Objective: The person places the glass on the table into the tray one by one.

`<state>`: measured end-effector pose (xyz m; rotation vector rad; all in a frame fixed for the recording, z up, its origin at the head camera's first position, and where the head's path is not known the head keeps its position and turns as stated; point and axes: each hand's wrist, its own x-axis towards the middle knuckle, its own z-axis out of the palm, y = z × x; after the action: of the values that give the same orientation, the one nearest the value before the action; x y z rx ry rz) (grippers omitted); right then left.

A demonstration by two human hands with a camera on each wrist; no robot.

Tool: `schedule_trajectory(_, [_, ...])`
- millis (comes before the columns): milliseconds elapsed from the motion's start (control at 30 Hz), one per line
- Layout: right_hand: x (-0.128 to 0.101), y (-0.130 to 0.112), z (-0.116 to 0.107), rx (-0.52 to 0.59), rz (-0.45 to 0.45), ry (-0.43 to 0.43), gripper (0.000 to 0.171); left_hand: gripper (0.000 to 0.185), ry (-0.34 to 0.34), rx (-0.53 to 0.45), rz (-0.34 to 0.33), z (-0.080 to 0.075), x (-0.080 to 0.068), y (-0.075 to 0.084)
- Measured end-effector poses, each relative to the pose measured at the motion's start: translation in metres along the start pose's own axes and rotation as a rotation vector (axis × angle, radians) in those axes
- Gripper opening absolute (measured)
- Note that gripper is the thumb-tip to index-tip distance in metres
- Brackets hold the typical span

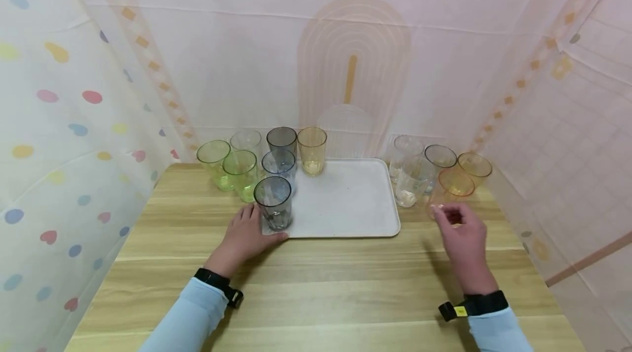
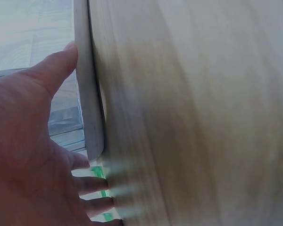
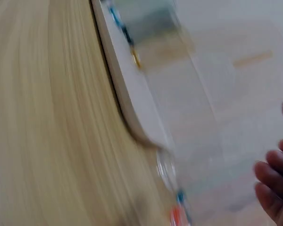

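A smooth pale tray (image 1: 355, 204) lies centre frame on the wood-grain table (image 1: 321, 286). The left hand (image 1: 244, 237) rests flat at its lower left corner, fingers straight. The left wrist view alone shows the thumb (image 2: 56, 66) lying along the tray's rounded rim (image 2: 87, 94). A grey tumbler (image 1: 273, 203) stands on that corner. The right hand (image 1: 461, 237) hovers lower right with fingers loosely bent, holding nothing, near an orange tumbler (image 1: 455, 187). The right wrist view is blurred, its fingers cut off.
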<state>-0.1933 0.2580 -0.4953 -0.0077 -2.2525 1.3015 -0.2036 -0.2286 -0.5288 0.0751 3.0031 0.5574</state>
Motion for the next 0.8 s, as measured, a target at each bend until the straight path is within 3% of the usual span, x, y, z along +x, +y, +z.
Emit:
schedule_trajectory(133, [0.008, 0.013, -0.015, -0.029, 0.119, 0.089, 0.052, 0.132, -0.004, -0.007, 0.0, 0.002, 0.001, -0.004])
schedule_trajectory(233, [0.016, 0.021, -0.018, -0.012, 0.203, 0.053, 0.078, 0.133, -0.003, -0.012, 0.006, 0.005, 0.004, -0.009])
schedule_trajectory(333, [0.024, 0.029, -0.016, 0.029, 0.255, -0.006, 0.093, 0.133, 0.006, -0.019, 0.01, 0.009, 0.007, -0.012])
schedule_trajectory(533, [0.037, 0.04, 0.0, 0.139, 0.304, -0.044, 0.101, 0.132, -0.011, -0.011, -0.001, 0.002, 0.003, -0.005])
schedule_trajectory(800, [0.042, 0.044, 0.012, 0.171, 0.315, -0.017, 0.1, 0.136, 0.0, -0.028, 0.01, 0.007, 0.006, -0.01])
